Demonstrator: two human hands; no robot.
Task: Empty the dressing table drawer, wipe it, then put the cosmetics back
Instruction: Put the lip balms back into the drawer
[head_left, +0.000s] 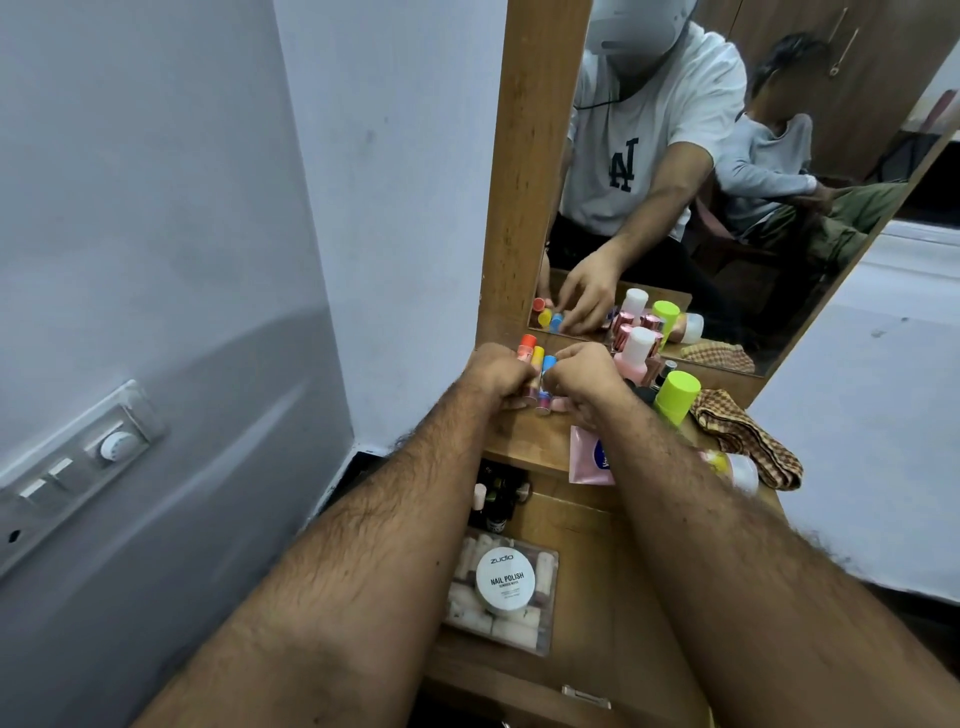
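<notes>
Two hands meet at the back of the dressing table top (524, 434), close to the mirror (727, 171). We curl our left hand (501, 371) and our right hand (584, 376) around a small cluster of upright tubes: the orange-capped tube (527, 341) and yellow-capped tube (537, 354) sit against the left fingers, the blue-capped tube (548, 362) is pinched by the right fingers. Lower tube ends poke out under our hands, touching the top.

Just right of the right hand stand a pink bottle with white cap (636, 353), rose-gold capped bottles behind it, and a green-capped bottle (675, 396). A checked cloth (748, 441) lies further right, bunched. A pink sachet (589, 457) lies at the top's front edge, partly under our right forearm; a pale tube (737, 470) lies beside the cloth.

Below, the drawer (592, 561) is pulled open. It holds a clear box (540, 623) with a white nail polish remover tub (506, 579) on top, and small dark bottles (498, 499) at the back. A switch panel (78, 467) sits on the left wall.
</notes>
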